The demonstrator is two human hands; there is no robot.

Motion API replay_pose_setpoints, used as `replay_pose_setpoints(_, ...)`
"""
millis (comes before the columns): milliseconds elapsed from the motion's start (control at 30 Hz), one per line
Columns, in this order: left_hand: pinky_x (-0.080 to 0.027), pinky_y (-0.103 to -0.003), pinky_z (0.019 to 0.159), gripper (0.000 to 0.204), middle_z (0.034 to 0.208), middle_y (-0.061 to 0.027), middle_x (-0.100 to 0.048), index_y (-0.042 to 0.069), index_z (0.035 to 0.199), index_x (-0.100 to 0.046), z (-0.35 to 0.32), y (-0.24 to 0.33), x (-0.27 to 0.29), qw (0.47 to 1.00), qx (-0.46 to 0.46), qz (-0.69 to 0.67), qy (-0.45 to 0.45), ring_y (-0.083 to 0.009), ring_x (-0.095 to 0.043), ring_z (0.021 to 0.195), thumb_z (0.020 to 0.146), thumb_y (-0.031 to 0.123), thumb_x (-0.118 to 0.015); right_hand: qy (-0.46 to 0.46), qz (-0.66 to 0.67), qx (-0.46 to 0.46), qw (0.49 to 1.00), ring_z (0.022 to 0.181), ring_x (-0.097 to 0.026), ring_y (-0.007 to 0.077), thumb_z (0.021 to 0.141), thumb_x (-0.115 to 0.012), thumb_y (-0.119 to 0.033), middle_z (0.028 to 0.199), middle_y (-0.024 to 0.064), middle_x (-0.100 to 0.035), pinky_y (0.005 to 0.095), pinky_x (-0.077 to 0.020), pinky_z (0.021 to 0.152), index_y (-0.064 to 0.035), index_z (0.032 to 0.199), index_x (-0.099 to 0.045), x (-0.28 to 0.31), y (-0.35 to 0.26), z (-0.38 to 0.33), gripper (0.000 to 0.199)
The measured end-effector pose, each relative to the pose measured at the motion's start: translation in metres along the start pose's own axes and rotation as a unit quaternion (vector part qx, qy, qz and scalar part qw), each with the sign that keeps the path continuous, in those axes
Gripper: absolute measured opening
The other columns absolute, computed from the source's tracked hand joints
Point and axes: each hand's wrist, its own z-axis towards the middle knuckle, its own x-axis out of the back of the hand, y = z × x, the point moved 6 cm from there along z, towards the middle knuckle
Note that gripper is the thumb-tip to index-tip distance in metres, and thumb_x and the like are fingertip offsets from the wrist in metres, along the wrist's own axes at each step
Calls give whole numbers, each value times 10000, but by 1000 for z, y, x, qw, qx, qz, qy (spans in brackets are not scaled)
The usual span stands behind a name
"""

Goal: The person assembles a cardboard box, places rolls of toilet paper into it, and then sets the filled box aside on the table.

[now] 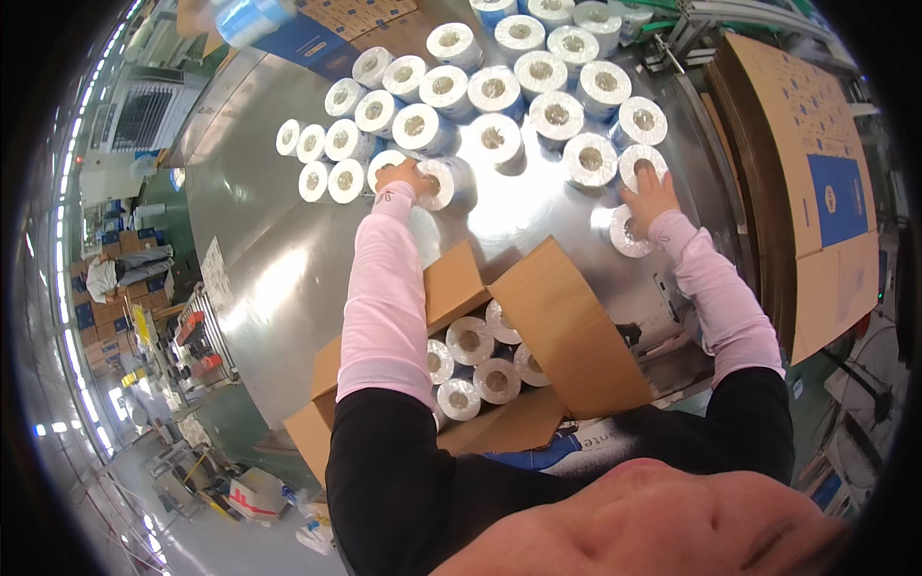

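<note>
The left hand and right hand each touch rolls on the bench. Whether either is clamped, I cannot tell. A box holds more.

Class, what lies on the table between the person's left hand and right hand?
In the head view, a white roll sits beside the left hand; next comes bare, shiny metal table, then another roll slightly farther back, near the right hand.

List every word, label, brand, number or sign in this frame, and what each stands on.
I locate printed text without copying it.
Right carton's blue panel: print, mostly too small.
Upper-left carton's blue panel: small pale mark, unreadable.
Shirt front: dark lettering, partly hidden.
Pink sleeves: small wrist marks, unreadable.
</note>
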Motion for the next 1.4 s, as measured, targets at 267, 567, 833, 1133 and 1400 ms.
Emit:
replay_pose_setpoints(267, -481, -346, 912, 530, 1116, -124, -665, 130, 1142, -645, -49, -18, -1, 983, 2, -173, 63, -262, -637, 1022, 711, 437, -674, 105, 104, -111, 983, 1182, -443, 345, 761, -696, -375, 1158, 171, -525, 508, -311, 992, -191, 1106, -647, -40, -21, -24, 394)
replay_pose_setpoints(567, -481, -312, 894, 367, 1083, -78, -668, 30, 1154, -615, -251, -73, 70, 495, -301, -815, 18, -176, -620, 985, 800, 122, -648, 188, 102, 7, 977, 957, -634, 315, 871, -573, -473, 974, 194, -654, 433, -500, 769, -78, 1003, -660, -93, 42, -30, 426)
replay_pose_setpoints(833, -480, -294, 920, 357, 1175, -47, -637, 35, 1200, -599, -475, -187, -4, 749, -228, -622, 9, -134, -596, 1038, 857, 125, -634, -14, 651, 370, 662, 992, -625, 236, 801, -703, -275, 1093, 119, -641, 374, -505, 863, -52, 1100, -649, 214, -190, -156, 378)
replay_pose_setpoints(1133, -444, -410, 949, 440, 1075, -154, -561, 165, 1075, -676, -484, -180, -117, 966, -225, -64, 106, -352, -513, 1083, 646, 233, -747, 94, 66, 557, 823, 954, -558, 385, 748, -678, -308, 925, 192, -580, 486, -437, 852, -89, 917, -704, 77, -459, -254, 277)
replay_pose_setpoints(1400, -507, -375, 885, 580, 1123, -152, -647, 87, 1298, -535, -406, -167, -77, 898, -296, -322, -40, -276, -609, 1063, 770, 246, -712, 26, 140, 575, 806, 1093, -549, 375, 821, -678, -221, 1212, 179, -586, 424, -456, 932, -77, 1208, -604, 89, -409, -235, 419)
